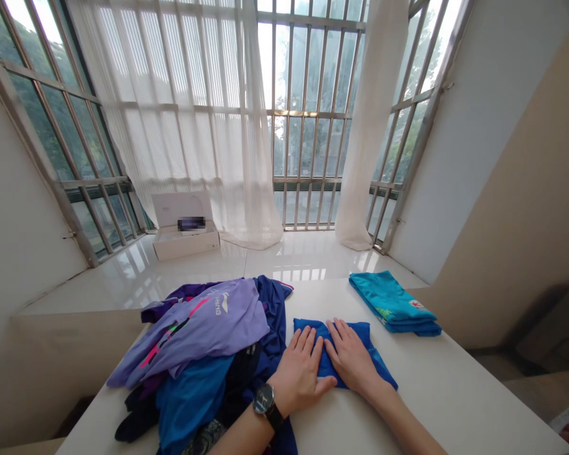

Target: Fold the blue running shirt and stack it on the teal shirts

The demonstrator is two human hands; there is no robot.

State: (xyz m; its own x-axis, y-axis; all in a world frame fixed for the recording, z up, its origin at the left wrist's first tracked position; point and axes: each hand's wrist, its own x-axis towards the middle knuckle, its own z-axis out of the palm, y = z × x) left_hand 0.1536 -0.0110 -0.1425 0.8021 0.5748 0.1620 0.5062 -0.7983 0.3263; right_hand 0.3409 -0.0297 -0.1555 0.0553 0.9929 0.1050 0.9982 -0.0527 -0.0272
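**Left hand**: palm down on the folded blue cloth, fingers spread, no grip; wristwatch on the wrist.

**Right hand**: also flat on the blue cloth, fingers spread. Just beside the left hand, apart from it, not clamped on anything.

**Blue cloth:** on the white table top, under both palms. Flat pressure probably keeps its layers down; garment type hidden.

**Clothes heap**: loose pile just left of the left hand, with a lilac sports shirt on top and navy, dark and blue pieces beneath.

**Teal folded shirt**: neat flat bundle farther along the table, well apart from the heap, likely placed there to stay separate from the loose pile.

**Beyond the table:** open white box on glossy tile floor, sheer curtain, barred windows.
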